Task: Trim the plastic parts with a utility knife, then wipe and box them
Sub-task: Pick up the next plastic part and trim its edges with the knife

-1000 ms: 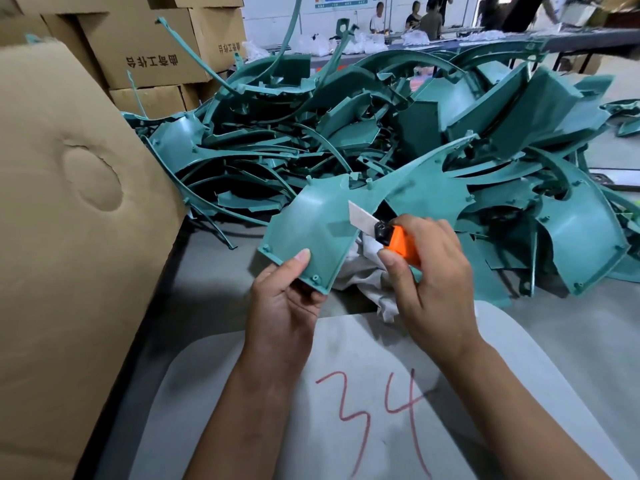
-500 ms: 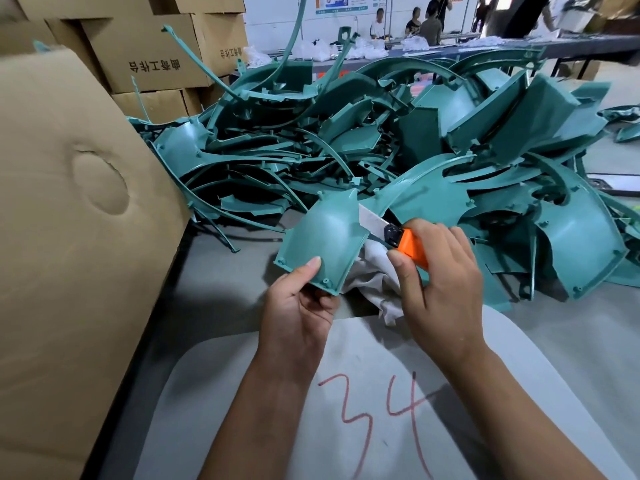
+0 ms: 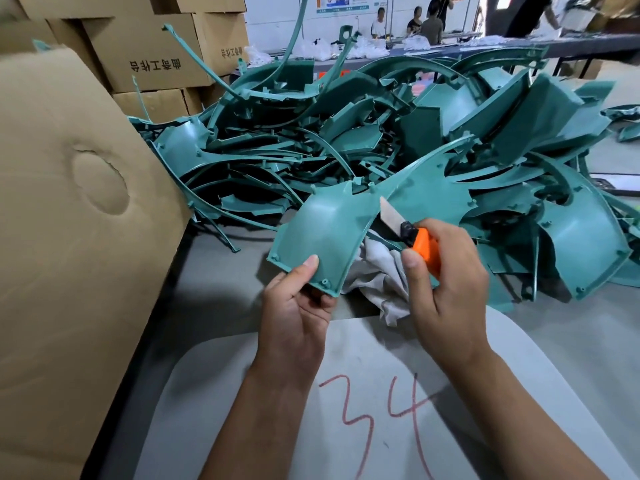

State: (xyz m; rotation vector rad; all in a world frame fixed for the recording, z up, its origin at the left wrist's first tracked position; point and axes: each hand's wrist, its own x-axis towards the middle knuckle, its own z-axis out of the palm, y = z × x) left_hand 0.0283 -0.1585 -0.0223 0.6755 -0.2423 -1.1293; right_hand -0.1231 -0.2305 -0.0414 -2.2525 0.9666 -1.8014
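Note:
A curved teal plastic part [image 3: 329, 233] is held up over the table, its near corner pinched by my left hand [image 3: 298, 306], thumb on top. My right hand [image 3: 446, 282] grips an orange utility knife [image 3: 422, 249]. Its bare blade [image 3: 389, 214] lies against the part's right edge, pointing up and left. A crumpled white cloth [image 3: 377, 271] sits on the table just under the part and the knife. Behind them rises a large heap of teal plastic parts [image 3: 398, 133].
A big open cardboard box flap [image 3: 69, 237] stands at the left. More cardboard boxes [image 3: 152, 53] are stacked behind it. A pale board marked 34 [image 3: 381, 410] lies under my forearms on the grey table [image 3: 221, 271]. People work at a far bench.
The blade has slid up along the part's right edge. My left hand has turned the part a little, and both hands now sit slightly to the right.

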